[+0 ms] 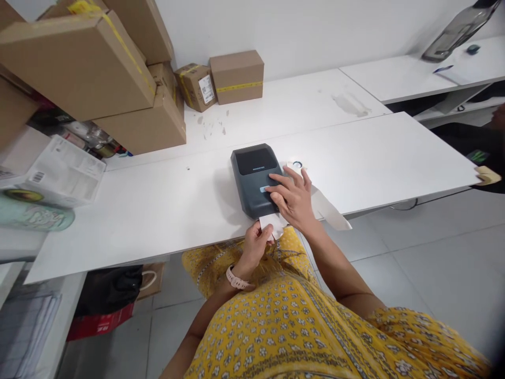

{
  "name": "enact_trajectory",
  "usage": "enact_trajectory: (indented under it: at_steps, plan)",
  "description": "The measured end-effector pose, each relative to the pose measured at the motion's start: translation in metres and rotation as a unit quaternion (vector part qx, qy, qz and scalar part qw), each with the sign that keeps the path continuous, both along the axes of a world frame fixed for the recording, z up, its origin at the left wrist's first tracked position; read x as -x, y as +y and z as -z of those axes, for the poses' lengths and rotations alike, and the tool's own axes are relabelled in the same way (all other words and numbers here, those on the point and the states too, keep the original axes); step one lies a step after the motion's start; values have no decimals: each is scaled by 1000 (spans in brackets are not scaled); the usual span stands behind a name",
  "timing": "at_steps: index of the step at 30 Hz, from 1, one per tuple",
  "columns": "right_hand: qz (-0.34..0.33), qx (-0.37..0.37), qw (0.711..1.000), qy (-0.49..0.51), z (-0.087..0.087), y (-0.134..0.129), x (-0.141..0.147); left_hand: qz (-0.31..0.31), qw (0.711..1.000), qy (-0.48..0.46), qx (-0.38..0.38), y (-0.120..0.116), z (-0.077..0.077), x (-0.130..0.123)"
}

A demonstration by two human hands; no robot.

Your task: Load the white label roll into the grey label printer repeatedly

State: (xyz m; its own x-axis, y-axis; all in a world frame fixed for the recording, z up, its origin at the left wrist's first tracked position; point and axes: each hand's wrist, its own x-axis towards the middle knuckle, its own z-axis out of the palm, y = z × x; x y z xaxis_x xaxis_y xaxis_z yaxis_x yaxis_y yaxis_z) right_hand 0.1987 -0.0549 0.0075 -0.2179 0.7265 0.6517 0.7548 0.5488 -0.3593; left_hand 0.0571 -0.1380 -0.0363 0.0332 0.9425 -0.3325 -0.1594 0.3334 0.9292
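Dark-grey printer (252, 184) sits at frame centre; the left hand (254, 246) pinches white paper (270, 222) at its lower edge, best held straight, while the right hand (295, 201), fingers spread, rests on top.

It looks like an office or packing room: white desks (374, 150) line the far wall (300, 31), taped cardboard boxes (79, 68) crowd the left, a printer (250, 195) sits near.

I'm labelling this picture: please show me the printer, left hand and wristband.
Printer (252, 184): head view, top cover.
Left hand (254, 245): head view, back of hand.
Wristband (235, 279): head view, pink strap.
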Motion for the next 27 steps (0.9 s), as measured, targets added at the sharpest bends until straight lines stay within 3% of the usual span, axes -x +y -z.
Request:
enact_trajectory:
  at_steps: [4, 8, 10, 12, 14, 17, 20, 23, 27]
  plan:
    - [-8, -14, 996, -86, -8, 8, 5, 8, 1000, 6, 0, -1, 2, 2]
    - [-37, 25, 997, -70, -4, 15, 1, -19, 999, 33, -28, -7, 0, 7]
    - [-40, 60, 997, -28, 1, 12, -2, -99, 990, 72, -73, -10, -3, 10]
    - [-38, 86, 995, 43, 12, 4, -2, -198, 964, 114, -136, -11, -7, 13]
    - [-33, 99, 984, 143, 28, -10, 1, -258, 937, 143, -187, -8, -10, 18]
    - [-17, 118, 955, 271, 55, -32, 6, -251, 933, 160, -201, 0, -11, 25]
    - [-9, 139, 945, 295, 67, -44, 5, -217, 947, 162, -176, 10, -7, 30]
    - [-17, 130, 952, 276, 58, -37, -1, -203, 954, 146, -167, 19, -3, 30]
    - [-34, 86, 961, 260, 24, -7, -4, -205, 954, 126, -181, 34, -6, 29]
